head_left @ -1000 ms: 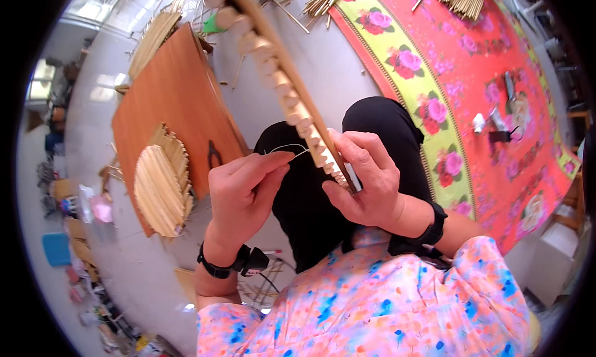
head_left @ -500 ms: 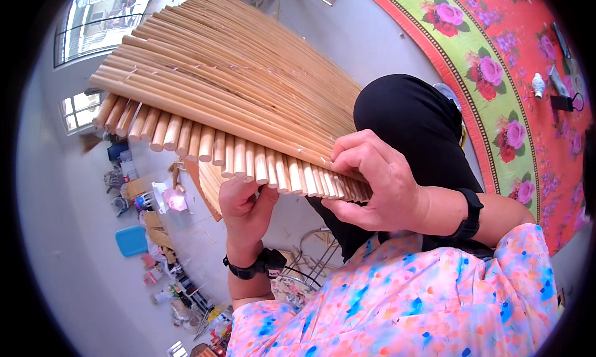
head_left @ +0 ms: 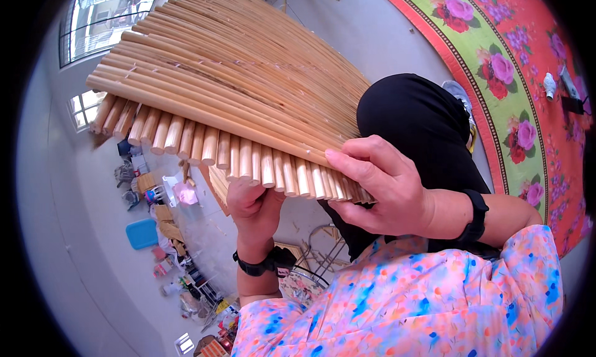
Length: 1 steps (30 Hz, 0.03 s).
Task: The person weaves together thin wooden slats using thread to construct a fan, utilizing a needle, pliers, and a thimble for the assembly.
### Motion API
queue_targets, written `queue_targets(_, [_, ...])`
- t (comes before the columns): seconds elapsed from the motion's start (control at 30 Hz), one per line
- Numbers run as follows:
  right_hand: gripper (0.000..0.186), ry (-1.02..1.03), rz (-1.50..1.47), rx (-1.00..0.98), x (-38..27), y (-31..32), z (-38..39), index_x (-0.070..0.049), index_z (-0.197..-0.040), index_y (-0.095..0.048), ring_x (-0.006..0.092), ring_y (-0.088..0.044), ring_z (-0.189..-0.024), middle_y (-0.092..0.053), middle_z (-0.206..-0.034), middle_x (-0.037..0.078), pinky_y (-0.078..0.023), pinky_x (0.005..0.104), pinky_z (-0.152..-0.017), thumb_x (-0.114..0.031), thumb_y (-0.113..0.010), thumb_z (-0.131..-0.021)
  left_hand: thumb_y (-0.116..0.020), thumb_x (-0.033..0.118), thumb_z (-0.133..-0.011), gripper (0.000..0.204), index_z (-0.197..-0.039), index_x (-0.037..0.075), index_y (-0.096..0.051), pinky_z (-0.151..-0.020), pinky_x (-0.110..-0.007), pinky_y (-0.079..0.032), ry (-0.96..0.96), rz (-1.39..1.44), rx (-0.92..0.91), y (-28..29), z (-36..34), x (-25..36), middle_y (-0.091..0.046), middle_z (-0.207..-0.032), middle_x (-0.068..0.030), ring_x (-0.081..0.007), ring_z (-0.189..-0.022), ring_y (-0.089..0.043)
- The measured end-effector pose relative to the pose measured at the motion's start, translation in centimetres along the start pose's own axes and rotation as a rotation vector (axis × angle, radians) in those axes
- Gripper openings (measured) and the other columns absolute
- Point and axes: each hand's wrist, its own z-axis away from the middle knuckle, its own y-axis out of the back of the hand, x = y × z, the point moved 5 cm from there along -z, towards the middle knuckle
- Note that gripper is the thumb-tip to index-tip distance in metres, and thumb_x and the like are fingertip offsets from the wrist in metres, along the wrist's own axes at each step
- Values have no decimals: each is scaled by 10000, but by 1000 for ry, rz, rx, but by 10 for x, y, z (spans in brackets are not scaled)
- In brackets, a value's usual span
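A large mat of thin pale wooden rods (head_left: pixel 236 77), bound side by side with thread, spreads across the upper middle and leans against my raised knee. It lies doubled: a lower row of rod ends (head_left: pixel 211 147) sticks out beneath the near edge rod. My right hand (head_left: pixel 388 180) grips the mat's near right corner, with a finger pressed on the edge rod and the thumb at the lower rod ends. Curled under the rod ends, my left hand (head_left: pixel 251 208) holds them from below; its fingertips are partly hidden by the rods.
My black-trousered knee (head_left: pixel 416 105) rises right of the mat. A red and green flowered cloth (head_left: pixel 496 71) covers the floor at the right. A metal-framed stool (head_left: pixel 323 245) stands below my left hand. Boxes, bags and a blue lid (head_left: pixel 142 234) line the left wall.
My right index finger has moved left along the edge rod and lies straighter. My left hand has shifted slightly right along the rod ends. The whole view has also moved a little.
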Motion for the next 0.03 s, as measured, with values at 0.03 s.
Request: queue_targets(0.03, [625, 4, 3, -2, -1, -1, 0, 10, -1217, -562, 322, -600, -850, -562, -1034, 158, -534, 369, -722, -71, -758, -629, -688, -5, -807, 151, -957, -11, -699, -774, -249, -476, -3, -26, -8, 1, 1, -3, -687, -963, -58, -117, -874, -622])
